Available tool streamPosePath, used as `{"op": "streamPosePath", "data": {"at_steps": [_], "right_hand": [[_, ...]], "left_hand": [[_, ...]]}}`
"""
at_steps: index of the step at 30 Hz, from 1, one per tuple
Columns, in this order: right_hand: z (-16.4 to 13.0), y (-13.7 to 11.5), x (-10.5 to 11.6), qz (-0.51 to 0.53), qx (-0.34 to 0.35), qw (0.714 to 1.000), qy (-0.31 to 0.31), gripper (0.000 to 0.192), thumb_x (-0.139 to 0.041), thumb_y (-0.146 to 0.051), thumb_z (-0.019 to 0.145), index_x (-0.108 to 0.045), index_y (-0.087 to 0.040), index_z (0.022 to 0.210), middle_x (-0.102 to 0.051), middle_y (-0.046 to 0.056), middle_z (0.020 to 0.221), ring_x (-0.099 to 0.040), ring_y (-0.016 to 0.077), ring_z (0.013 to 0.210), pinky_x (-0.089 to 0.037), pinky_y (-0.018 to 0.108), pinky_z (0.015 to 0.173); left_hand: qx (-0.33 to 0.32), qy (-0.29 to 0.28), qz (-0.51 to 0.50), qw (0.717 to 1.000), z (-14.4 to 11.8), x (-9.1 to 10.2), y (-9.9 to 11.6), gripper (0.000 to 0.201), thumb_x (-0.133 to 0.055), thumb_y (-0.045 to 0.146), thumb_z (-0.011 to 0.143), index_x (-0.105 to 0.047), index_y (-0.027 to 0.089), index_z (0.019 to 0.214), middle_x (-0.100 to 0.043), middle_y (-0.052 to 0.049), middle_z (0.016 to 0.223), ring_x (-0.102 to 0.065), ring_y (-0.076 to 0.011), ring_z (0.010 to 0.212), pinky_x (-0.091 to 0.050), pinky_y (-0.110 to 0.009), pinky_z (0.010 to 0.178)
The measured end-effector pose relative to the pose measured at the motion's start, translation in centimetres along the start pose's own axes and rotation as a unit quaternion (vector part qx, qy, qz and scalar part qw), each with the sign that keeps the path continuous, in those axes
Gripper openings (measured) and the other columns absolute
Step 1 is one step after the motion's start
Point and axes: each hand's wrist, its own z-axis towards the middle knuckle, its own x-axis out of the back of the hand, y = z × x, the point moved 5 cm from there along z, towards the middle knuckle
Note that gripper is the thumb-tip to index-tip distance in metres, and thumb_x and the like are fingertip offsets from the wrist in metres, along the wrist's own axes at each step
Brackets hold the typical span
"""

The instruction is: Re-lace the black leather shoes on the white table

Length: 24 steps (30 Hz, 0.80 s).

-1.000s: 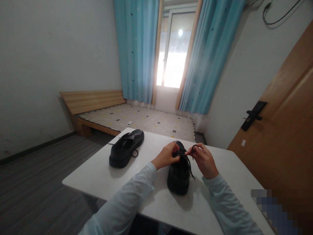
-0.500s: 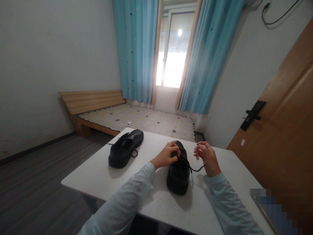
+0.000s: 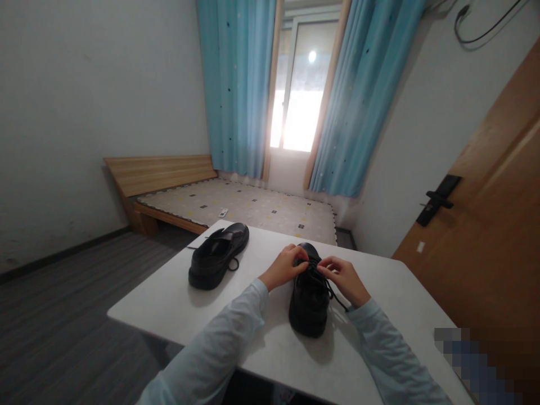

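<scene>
Both hands work the laces [image 3: 327, 288] of a black shoe [image 3: 309, 301] on the white surface [image 3: 379, 337]: the left hand [image 3: 283, 268] and right hand [image 3: 343, 279] each pinch lace, grip closed, directly above the shoe's tongue. Well left of the grip lies a second black shoe [image 3: 217, 256].

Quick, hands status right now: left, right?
Left hand: fingers pinched on the laces of the near shoe.
Right hand: fingers closed on the lace of the same shoe.
</scene>
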Motion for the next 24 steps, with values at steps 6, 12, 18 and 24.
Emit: {"op": "streamPosePath", "data": {"at_steps": [6, 12, 18, 24], "right_hand": [[-0.06, -0.09, -0.45, 0.018, -0.001, 1.000, 0.021, 0.028, -0.066, -0.044, 0.067, -0.062, -0.016, 0.070, -0.062, 0.004, 0.070, -0.054, 0.0156, 0.062, -0.044, 0.027, 0.054], [-0.06, -0.29, -0.89, 0.027, 0.000, 0.999, 0.046, 0.029, -0.067, -0.045, 0.066, -0.061, -0.017, 0.068, -0.060, 0.002, 0.066, -0.052, 0.0151, 0.060, -0.042, 0.027, 0.054], [0.09, -0.45, -1.01, 0.019, 0.012, 0.998, 0.052, 0.026, -0.065, -0.043, 0.068, -0.061, -0.017, 0.068, -0.059, 0.003, 0.070, -0.053, 0.0162, 0.064, -0.041, 0.029, 0.059], [0.16, -0.21, -0.99, 0.034, 0.010, 0.997, 0.070, 0.029, -0.063, -0.046, 0.068, -0.058, -0.018, 0.065, -0.058, 0.002, 0.065, -0.053, 0.0171, 0.061, -0.041, 0.029, 0.056]], "left_hand": [[-0.008, -0.023, 0.009, 1.000, -0.20, -0.12, -0.10, 0.026, -0.067, 0.029, 0.067, -0.058, 0.018, 0.089, -0.053, -0.005, 0.093, -0.049, -0.0196, 0.093, -0.043, -0.034, 0.083], [-0.004, -0.029, 0.012, 1.000, -0.16, -0.29, -0.24, 0.028, -0.067, 0.026, 0.065, -0.057, 0.018, 0.090, -0.052, -0.005, 0.094, -0.047, -0.0209, 0.096, -0.043, -0.035, 0.085], [-0.003, -0.025, 0.015, 1.000, -0.14, -0.30, 0.07, 0.026, -0.066, 0.024, 0.066, -0.057, 0.017, 0.089, -0.052, -0.005, 0.094, -0.047, -0.0205, 0.095, -0.042, -0.035, 0.086], [-0.002, -0.024, 0.013, 1.000, -0.09, -0.49, -0.18, 0.026, -0.066, 0.024, 0.065, -0.057, 0.018, 0.089, -0.052, -0.005, 0.094, -0.047, -0.0205, 0.095, -0.041, -0.035, 0.086]]}}
